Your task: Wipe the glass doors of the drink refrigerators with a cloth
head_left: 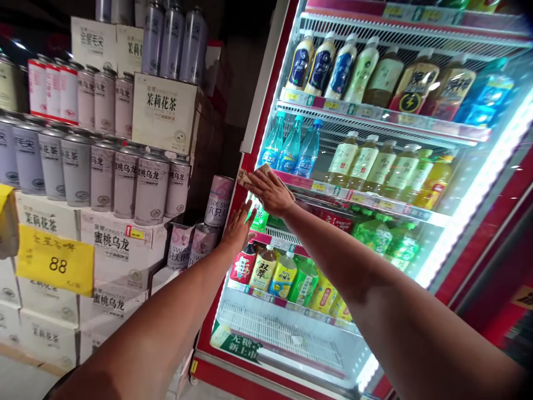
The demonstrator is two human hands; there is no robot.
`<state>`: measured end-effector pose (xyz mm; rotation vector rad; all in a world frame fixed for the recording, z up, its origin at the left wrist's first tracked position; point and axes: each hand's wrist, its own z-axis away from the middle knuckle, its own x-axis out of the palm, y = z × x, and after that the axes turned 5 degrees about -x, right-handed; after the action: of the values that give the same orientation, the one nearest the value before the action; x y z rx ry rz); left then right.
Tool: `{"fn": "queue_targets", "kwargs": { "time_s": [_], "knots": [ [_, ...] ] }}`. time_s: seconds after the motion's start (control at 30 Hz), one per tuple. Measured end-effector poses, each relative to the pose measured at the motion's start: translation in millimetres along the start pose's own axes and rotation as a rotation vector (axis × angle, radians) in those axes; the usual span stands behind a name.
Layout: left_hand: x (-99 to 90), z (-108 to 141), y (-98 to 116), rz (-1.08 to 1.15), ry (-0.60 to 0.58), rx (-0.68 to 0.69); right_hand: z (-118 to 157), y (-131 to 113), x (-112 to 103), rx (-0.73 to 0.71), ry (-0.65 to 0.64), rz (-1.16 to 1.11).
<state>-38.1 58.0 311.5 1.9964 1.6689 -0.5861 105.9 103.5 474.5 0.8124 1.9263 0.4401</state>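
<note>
My right hand [270,190] lies flat on a light brown cloth [287,191], pressing it against the glass door near the left edge of a red-framed drinks cooler [204,344]. The cloth shows around the fingers and beyond the wrist side. Lower and to the left, my left hand [240,229] rests with its fingers spread at the cooler's red left frame, holding nothing. Behind the glass, rows of bottles [366,161] stand on lit shelves.
Stacked white cartons [120,250] and rows of tall cans [152,189] stand left of the cooler. Pink and silver cans [219,201] sit close beside my left hand. A yellow price sign [54,260] hangs on the cartons.
</note>
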Motion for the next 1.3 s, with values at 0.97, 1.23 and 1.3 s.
{"fn": "queue_targets", "kwargs": {
  "time_s": [0.97, 1.23, 1.3],
  "knots": [
    [-10.7, 14.4, 5.3, -0.03, 0.042, -0.133, 21.8, -1.3, 16.7, -0.126, -0.044, -0.004],
    [-21.1, 6.2, 8.2, -0.066, 0.056, -0.138, 57.1, 7.9, 19.2, 0.156, 0.152, 0.055],
    [-23.4, 1.9, 9.5, -0.068, 0.012, -0.07, 70.3, 8.7, 20.6, 0.058, 0.087, 0.046]
  ]
}}
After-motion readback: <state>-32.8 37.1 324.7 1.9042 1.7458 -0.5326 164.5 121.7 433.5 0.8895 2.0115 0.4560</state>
